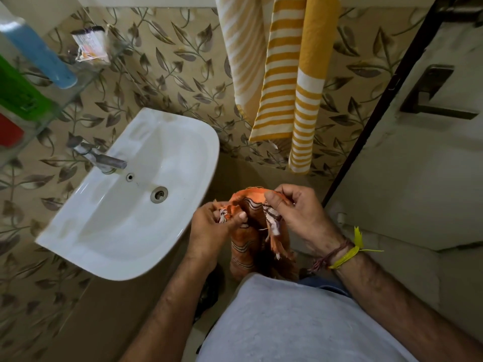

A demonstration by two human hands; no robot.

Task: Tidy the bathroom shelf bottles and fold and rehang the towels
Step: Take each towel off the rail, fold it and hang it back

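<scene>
Towel: the orange towel (251, 231) is bunched between both hands, just in front of the person's waist and right of the sink (136, 199); the rest hangs down toward the floor.
Left hand: the left hand (209, 228) pinches a frayed corner, thumb pressed against curled fingers (239, 218), tassels poking out of the grip.
Right hand: the right hand (295, 210) pinches the striped edge near the top, fingers curled round the cloth, a loose tail dangling below the palm.
Step, by my read: hunting for matching corners so the fold can begin; no fold is made yet.
Rail: the yellow towel (285, 74) already hangs on the wall above, folds uneven, one end lower than the other.
Shelf: the blue bottle (39, 50) and green bottle (21, 92) stand on the glass shelf (78, 82) at left, well apart from the hands.
Risk one: the cloth is crumpled, so two corners from the same side could get paired and the fold comes out twisted.
Risk two: the grips are on frayed thread; a sharp shake to open it could pull fringe loose or slip the corner free.
Risk three: the hanging end is out of sight below the hands; it may drag on the floor, I cannot tell.
</scene>
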